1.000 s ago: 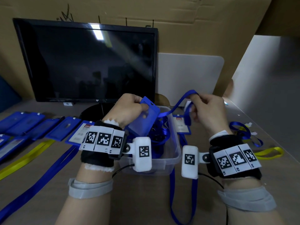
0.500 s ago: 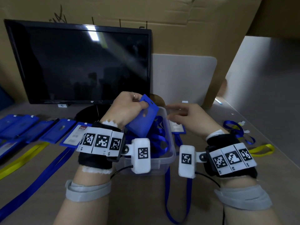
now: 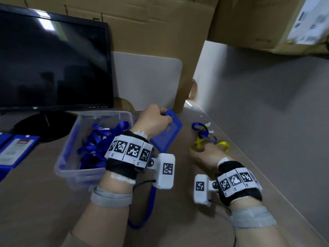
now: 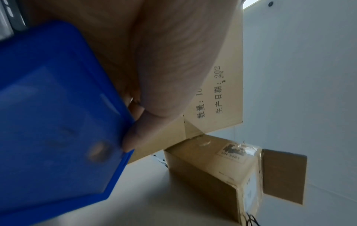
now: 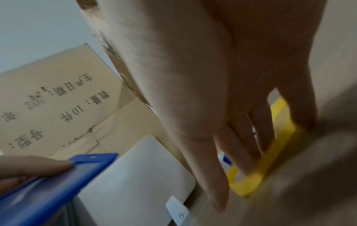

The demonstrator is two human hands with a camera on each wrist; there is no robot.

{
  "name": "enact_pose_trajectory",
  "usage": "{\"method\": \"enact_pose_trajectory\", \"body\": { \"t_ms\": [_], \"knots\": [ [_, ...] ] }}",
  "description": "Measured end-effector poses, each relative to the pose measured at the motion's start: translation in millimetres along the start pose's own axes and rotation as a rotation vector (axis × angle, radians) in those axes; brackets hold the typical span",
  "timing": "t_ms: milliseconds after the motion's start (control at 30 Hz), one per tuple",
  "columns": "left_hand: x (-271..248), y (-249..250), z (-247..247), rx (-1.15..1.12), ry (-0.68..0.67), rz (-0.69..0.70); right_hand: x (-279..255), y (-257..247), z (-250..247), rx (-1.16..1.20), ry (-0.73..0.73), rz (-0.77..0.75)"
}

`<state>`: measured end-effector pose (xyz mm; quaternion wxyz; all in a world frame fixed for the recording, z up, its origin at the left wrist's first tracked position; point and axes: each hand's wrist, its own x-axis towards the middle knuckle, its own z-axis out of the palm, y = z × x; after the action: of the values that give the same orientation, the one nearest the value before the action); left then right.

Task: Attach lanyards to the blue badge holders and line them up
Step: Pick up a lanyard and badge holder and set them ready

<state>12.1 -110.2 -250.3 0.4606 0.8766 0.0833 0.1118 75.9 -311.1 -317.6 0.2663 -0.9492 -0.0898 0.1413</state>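
Observation:
My left hand (image 3: 164,119) grips a blue badge holder (image 3: 170,134) by its top edge and holds it tilted above the table, just right of the clear box. The left wrist view shows the holder (image 4: 58,122) with my fingers (image 4: 133,137) curled against its edge. My right hand (image 3: 199,150) is down on the table to the right, its fingers (image 5: 243,145) straight and touching a yellow lanyard (image 5: 249,182). That yellow lanyard (image 3: 223,144) lies tangled with a blue lanyard (image 3: 202,130). I see nothing held in the right hand.
A clear plastic box (image 3: 71,168) holds a heap of blue lanyards (image 3: 96,145); one blue strap (image 3: 151,202) hangs over its front. Blue badge holders (image 3: 16,150) lie at the far left. A monitor (image 3: 53,59) stands behind, and a grey partition (image 3: 267,122) bounds the right.
My right hand let go of the blue lanyard it held up and dropped to the lanyard pile at the right. My left hand carried the holder rightward. The view turned right.

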Motion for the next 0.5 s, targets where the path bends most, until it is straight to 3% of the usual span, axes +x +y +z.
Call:
{"method": "enact_pose_trajectory", "body": {
  "t_ms": [200, 400, 500],
  "knots": [
    [-8, 12, 14, 0.034, -0.064, 0.015, -30, 1, -16, 0.01, -0.163, -0.145],
    [-14, 10, 3, 0.048, -0.037, 0.019, -33, 9, -18, 0.059, -0.14, -0.02],
    [-16, 9, -4, 0.056, -0.027, -0.005, -27, 3, -15, 0.043, -0.048, -0.11]
  ]
}}
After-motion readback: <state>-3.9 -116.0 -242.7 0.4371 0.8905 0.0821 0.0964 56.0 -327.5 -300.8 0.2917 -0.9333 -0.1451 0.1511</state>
